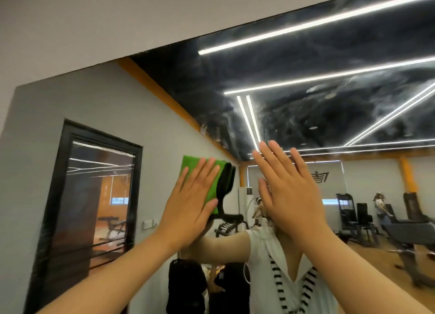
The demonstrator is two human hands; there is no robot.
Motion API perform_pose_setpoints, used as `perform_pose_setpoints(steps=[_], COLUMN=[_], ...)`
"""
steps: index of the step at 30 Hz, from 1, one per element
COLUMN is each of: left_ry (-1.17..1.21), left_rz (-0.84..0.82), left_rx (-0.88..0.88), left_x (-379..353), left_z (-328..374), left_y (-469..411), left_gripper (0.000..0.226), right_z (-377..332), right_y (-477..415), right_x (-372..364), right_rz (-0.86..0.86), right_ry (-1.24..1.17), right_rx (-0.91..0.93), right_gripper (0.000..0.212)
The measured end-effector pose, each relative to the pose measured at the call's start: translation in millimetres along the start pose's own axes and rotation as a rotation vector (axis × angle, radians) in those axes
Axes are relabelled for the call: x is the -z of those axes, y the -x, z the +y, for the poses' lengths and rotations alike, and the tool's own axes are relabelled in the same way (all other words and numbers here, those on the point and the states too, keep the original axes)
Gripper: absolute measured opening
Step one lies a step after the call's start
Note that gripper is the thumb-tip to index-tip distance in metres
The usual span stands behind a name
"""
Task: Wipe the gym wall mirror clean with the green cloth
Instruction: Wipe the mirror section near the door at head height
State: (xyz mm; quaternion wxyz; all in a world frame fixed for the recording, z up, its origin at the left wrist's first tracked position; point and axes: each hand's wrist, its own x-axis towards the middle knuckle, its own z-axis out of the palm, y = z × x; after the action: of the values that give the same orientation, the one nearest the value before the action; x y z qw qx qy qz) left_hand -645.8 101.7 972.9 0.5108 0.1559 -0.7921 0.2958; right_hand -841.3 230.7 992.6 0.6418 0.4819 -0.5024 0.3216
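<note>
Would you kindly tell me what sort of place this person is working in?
Most likely a gym. The large wall mirror reflects black weight machines along the far wall and what looks like a workout bench through a doorway. The left hand presses a green cloth flat against the glass.

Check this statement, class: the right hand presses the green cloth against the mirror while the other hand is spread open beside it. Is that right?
No: the head view shows the left hand pressing the green cloth against the mirror, while the right hand is spread open beside it.
</note>
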Motion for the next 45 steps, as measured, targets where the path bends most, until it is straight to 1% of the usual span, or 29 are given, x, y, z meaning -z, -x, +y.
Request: perform_pose_setpoints(steps=[3, 5, 6, 10, 12, 14, 18, 20, 23, 24, 25, 27, 28, 29, 30, 32, 34, 36, 40, 43, 45], left_ry=[-0.051, -0.032, -0.004, 0.091, 0.098, 0.099, 0.100, 0.095, 0.035, 0.013, -0.001, -0.013, -0.015, -0.016, -0.021, -0.030, -0.027, -0.019, -0.011, 0.009, 0.010], left_rz=[-0.060, -0.061, -0.031, 0.130, 0.165, 0.185, 0.201, 0.174, 0.133, 0.131, 0.134, 0.143, 0.146, 0.149, 0.152, 0.166, 0.182, 0.204, 0.230, 0.212, 0.184], left_rx=[-0.131, -0.159, -0.120, 0.180, 0.242, 0.253, 0.233, 0.183, 0.044, 0.012, -0.008, -0.020, -0.024, -0.028, -0.033, -0.036, -0.040, -0.052, -0.037, -0.034, -0.073], left_x=[1, 6, 9, 21, 26, 27, 20, 15, 6, 3, 2, 1, 1, 1, 0, -2, -5, -6, -6, -5, -5], left_z=[-18, -32, -39, -69, -85, -97, -101, -99, -101, -102, -103, -104, -103, -103, -104, -105, -105, -104, -104, -100, -105], left_y=[20, 16, 11, -13, -22, -27, -23, -11, 17, 24, 29, 31, 31, 30, 30, 31, 31, 30, 30, 38, 41], left_gripper=[0.066, 0.065, 0.064, 0.063, 0.063, 0.062, 0.065, 0.066, 0.065, 0.065, 0.066, 0.065, 0.065, 0.064, 0.064, 0.064, 0.064, 0.063, 0.064, 0.065, 0.066], right_z=[0, 0, -1, 0, 0, 0, -1, -5, -33, -49, -67, -102, -118, -130, -140, -154, -158, -157, -159, -158, -156], right_y=[-1, -1, 0, -1, -1, 1, -1, -2, 1, 3, 6, 11, 9, 5, -2, -19, -33, -37, -35, -34, -33], right_x=[0, 0, 0, -1, 0, 2, 7, 11, 12, 9, 5, -5, -11, -16, -21, -31, -41, -49, -54, -53, -53], right_rz=[0.002, -0.005, -0.010, -0.014, -0.003, 0.005, -0.023, -0.043, -0.048, -0.051, -0.075, -0.163, -0.190, -0.196, -0.184, -0.145, -0.095, -0.050, -0.007, -0.017, -0.023], right_ry=[0.008, 0.011, 0.011, 0.019, 0.010, -0.012, -0.011, 0.011, 0.037, 0.046, 0.057, 0.077, 0.074, 0.062, 0.042, 0.000, -0.022, -0.022, -0.032, -0.024, -0.015], right_rx=[0.003, -0.001, -0.004, -0.003, 0.004, -0.007, -0.010, -0.027, -0.180, -0.190, -0.135, 0.098, 0.184, 0.215, 0.195, 0.082, -0.026, -0.082, -0.101, -0.085, -0.067], right_gripper=[0.055, 0.055, 0.055, 0.054, 0.053, 0.052, 0.051, 0.052, 0.053, 0.053, 0.053, 0.053, 0.054, 0.054, 0.055, 0.056, 0.054, 0.052, 0.051, 0.050, 0.051])
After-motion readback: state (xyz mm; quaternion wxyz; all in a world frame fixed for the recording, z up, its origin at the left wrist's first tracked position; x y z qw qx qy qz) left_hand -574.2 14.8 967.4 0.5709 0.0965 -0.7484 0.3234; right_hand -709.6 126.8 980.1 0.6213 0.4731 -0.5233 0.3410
